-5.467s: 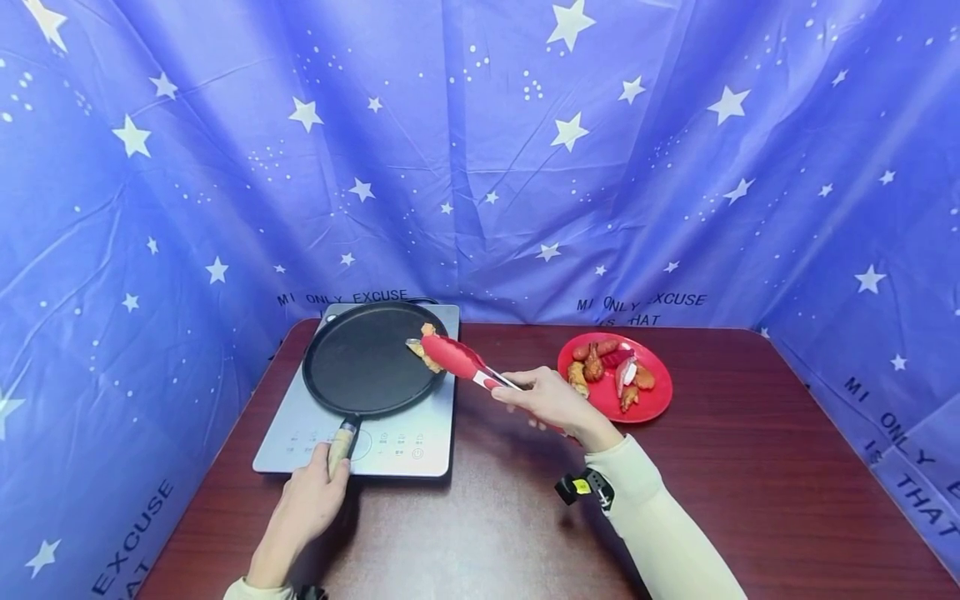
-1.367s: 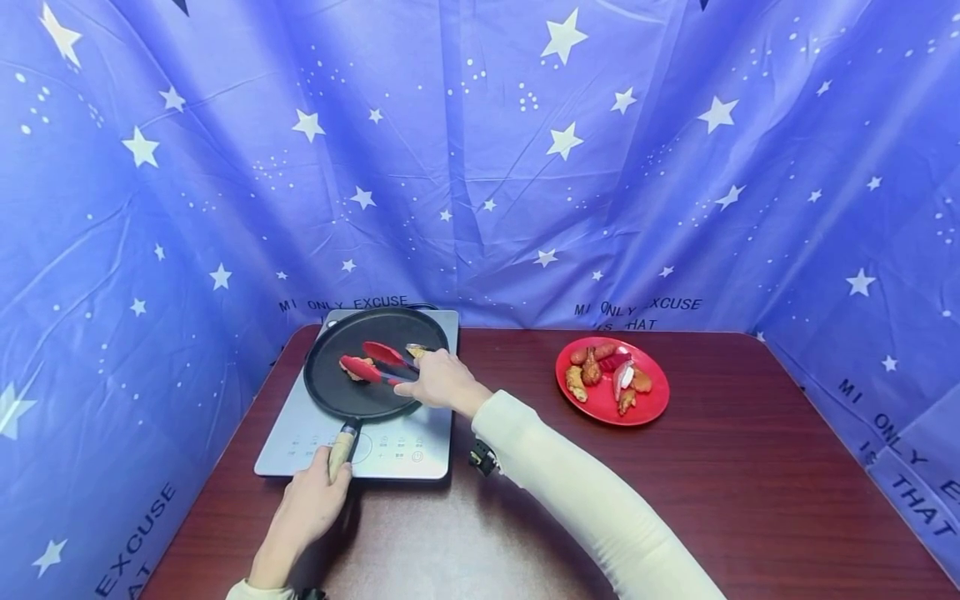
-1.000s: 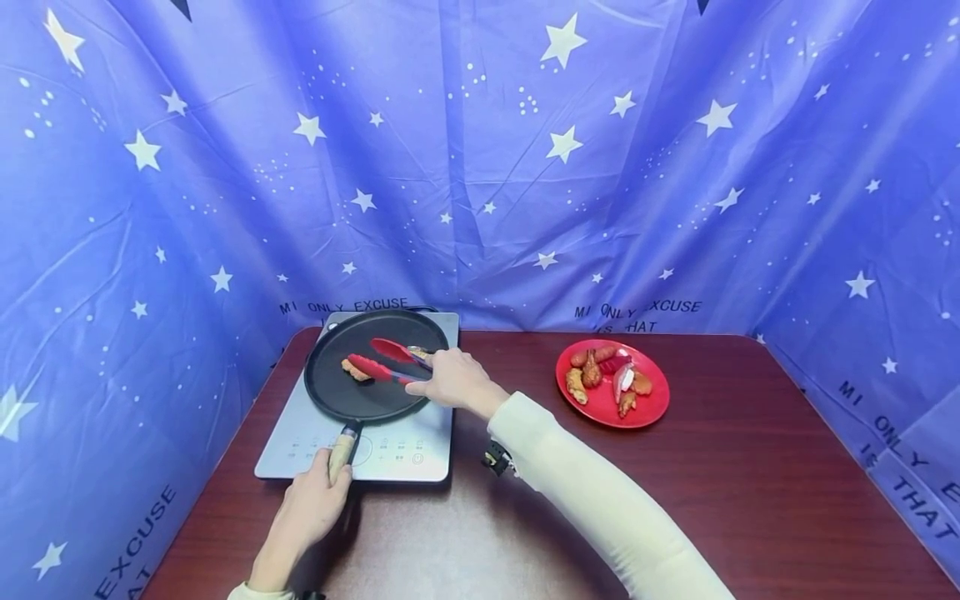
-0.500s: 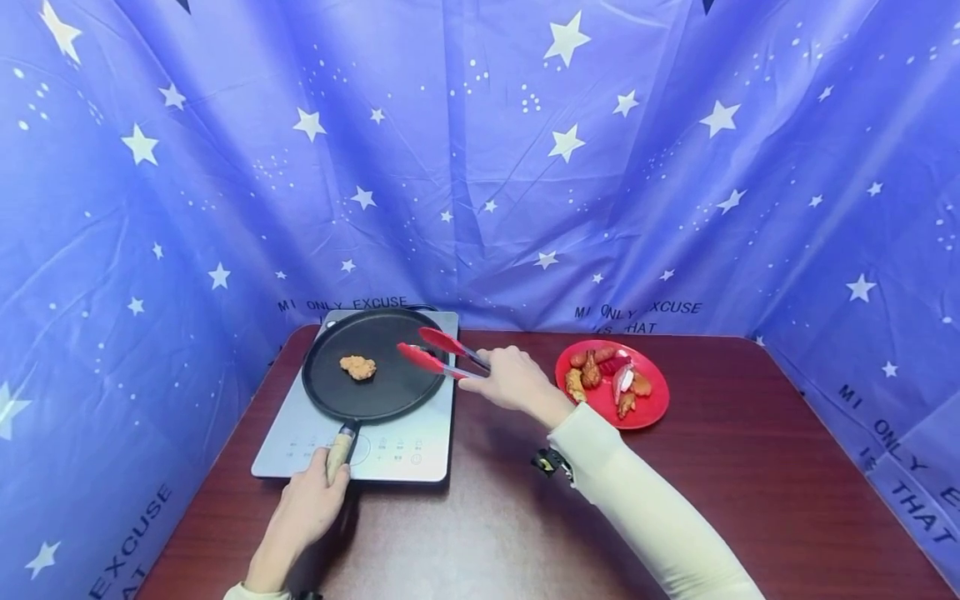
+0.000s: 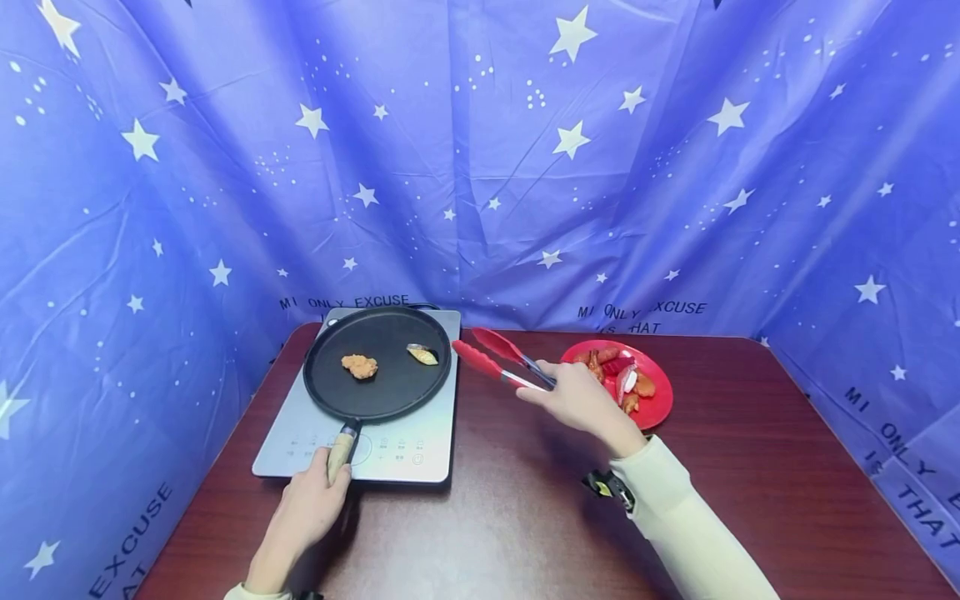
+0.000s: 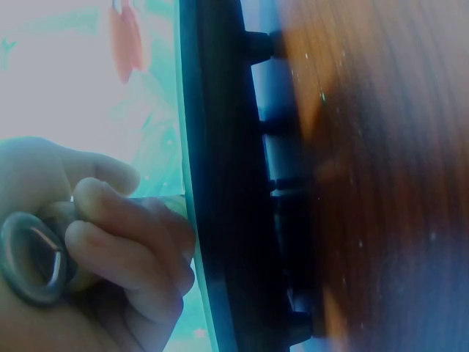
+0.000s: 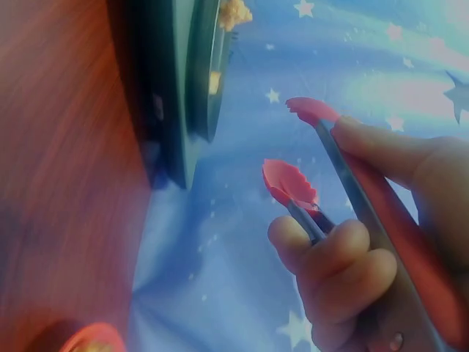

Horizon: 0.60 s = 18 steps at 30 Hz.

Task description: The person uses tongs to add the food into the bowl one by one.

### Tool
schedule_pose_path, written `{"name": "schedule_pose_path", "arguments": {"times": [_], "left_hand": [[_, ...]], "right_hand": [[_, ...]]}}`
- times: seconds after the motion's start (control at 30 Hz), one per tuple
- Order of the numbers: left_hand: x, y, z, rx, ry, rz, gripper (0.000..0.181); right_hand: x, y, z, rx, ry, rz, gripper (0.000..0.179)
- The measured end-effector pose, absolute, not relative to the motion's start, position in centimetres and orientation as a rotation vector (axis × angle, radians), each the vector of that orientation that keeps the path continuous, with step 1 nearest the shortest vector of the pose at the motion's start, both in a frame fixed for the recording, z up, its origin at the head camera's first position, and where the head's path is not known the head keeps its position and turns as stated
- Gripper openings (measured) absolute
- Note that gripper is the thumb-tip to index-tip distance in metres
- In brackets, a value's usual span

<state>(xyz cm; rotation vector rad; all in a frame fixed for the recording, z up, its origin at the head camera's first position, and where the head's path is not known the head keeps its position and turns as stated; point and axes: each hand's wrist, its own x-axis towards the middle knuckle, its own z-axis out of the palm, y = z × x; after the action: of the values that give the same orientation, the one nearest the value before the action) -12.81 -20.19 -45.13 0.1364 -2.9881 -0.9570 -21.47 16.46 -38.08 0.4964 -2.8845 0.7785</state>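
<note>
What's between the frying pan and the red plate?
In the head view: the cooktop edge, some tabletop, and above it the red tongs, in the right hand.

Star-printed blue-violet curtains (image 5: 510,171) behind and beside a glossy reddish-brown table (image 5: 757,475)

Glossy reddish-brown table (image 5: 540,517) with visible wood grain and rounded far corners, pale glare toward six o'clock. Directly on top: at ten o'clock, a silver cooktop (image 5: 397,446), raised on short dark feet (image 6: 258,48); at one o'clock, a red plate (image 5: 657,402).
</note>
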Motion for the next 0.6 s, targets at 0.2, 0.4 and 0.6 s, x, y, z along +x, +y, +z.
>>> {"name": "schedule_pose_path", "arguments": {"times": [0.2,0.4,0.6], "left_hand": [[-12.9,-20.2,-45.0,0.133,-2.986,-0.964,0.024],[-12.9,-20.1,-45.0,0.148,-2.992,-0.971,0.023],[-13.0,-20.2,-45.2,0.152,-2.994,-0.964,0.023]], "right_hand": [[-20.4,19.0,-39.2,0.403,-2.868,0.855,0.027],[-19.1,21.9,-40.2,0.271,-2.89,0.858,0.05],[-18.5,24.7,-40.5,0.165,-2.898,0.767,0.062]]}}
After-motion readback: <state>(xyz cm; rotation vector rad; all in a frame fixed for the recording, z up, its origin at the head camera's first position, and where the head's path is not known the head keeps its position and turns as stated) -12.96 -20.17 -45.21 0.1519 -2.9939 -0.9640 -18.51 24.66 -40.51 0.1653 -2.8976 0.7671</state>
